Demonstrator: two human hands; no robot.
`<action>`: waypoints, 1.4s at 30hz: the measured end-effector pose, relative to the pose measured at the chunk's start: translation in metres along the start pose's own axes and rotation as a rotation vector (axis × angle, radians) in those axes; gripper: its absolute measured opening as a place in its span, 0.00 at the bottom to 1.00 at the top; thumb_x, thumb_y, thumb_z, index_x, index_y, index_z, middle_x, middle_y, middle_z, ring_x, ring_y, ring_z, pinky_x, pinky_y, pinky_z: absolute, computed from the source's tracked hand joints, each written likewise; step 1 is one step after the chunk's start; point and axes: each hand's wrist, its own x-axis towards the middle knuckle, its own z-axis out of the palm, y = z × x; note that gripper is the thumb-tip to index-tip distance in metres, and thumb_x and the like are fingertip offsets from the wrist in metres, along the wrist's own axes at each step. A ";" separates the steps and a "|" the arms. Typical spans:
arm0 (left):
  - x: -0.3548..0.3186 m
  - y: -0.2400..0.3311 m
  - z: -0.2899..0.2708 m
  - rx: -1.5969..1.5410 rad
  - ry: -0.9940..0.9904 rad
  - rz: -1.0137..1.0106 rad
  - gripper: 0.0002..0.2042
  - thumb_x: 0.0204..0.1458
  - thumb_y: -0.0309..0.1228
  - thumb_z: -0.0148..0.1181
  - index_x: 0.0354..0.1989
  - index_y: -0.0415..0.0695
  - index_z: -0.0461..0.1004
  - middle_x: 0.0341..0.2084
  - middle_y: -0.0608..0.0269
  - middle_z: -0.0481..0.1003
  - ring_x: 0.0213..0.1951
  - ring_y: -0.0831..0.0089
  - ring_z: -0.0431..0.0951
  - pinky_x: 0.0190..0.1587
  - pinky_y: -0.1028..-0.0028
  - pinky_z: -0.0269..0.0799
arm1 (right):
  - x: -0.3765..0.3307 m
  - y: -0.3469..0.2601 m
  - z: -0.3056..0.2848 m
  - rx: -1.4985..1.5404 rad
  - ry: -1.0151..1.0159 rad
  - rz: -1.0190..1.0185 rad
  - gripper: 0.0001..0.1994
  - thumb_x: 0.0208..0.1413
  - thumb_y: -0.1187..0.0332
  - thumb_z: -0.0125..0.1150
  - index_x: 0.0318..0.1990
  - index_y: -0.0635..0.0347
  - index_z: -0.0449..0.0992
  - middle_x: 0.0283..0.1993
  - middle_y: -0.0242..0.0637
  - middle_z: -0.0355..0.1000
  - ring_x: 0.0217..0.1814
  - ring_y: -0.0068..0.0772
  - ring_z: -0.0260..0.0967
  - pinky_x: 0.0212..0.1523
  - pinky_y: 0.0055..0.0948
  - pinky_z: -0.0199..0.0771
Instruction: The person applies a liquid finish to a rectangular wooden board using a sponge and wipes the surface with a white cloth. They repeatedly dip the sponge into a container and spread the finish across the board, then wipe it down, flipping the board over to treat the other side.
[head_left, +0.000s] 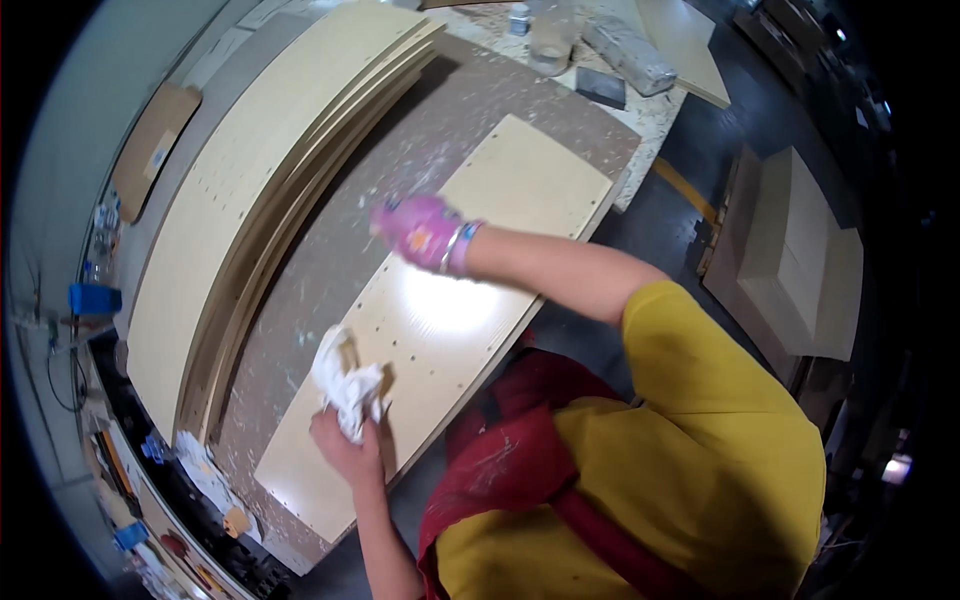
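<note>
A pale wooden panel (455, 325) with rows of small drilled holes lies slantwise on the worktable in front of me. My left hand (350, 450), bare, has its fingers closed around a crumpled white cloth (348, 385) over the panel's lower left part. My right hand (422, 232), in a pink patterned glove, is over the panel's far long edge. Its fingers are curled together and slightly blurred; what they hold, if anything, is hidden. Light glares off the panel just below that hand.
A stack of similar pale panels (270, 150) stands along the table's left side. At the back are a clear jar (552, 40), a small white bottle (519, 19), a dark grey block (601, 87) and a wrapped bundle (630, 55). An open cardboard box (790, 255) sits at the right.
</note>
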 end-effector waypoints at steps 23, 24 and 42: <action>0.045 0.036 0.065 0.154 -0.017 -0.031 0.15 0.44 0.28 0.57 0.41 0.35 0.68 0.37 0.46 0.66 0.42 0.47 0.65 0.46 0.55 0.62 | 0.006 0.237 -0.115 -0.161 0.136 0.134 0.09 0.52 0.66 0.55 0.40 0.58 0.73 0.35 0.50 0.75 0.37 0.52 0.74 0.37 0.44 0.74; 0.047 0.037 0.065 0.148 -0.007 -0.036 0.15 0.44 0.28 0.57 0.41 0.35 0.68 0.37 0.46 0.66 0.42 0.47 0.65 0.46 0.55 0.62 | 0.006 0.235 -0.119 -0.141 0.167 0.114 0.09 0.52 0.67 0.55 0.39 0.58 0.73 0.35 0.50 0.75 0.36 0.52 0.74 0.37 0.44 0.74; 0.044 0.037 0.066 0.148 0.019 -0.033 0.16 0.43 0.27 0.57 0.41 0.36 0.69 0.36 0.47 0.66 0.40 0.48 0.65 0.44 0.56 0.62 | 0.011 0.220 -0.130 -0.148 0.040 0.085 0.10 0.53 0.65 0.56 0.40 0.58 0.70 0.36 0.47 0.73 0.38 0.53 0.72 0.37 0.44 0.72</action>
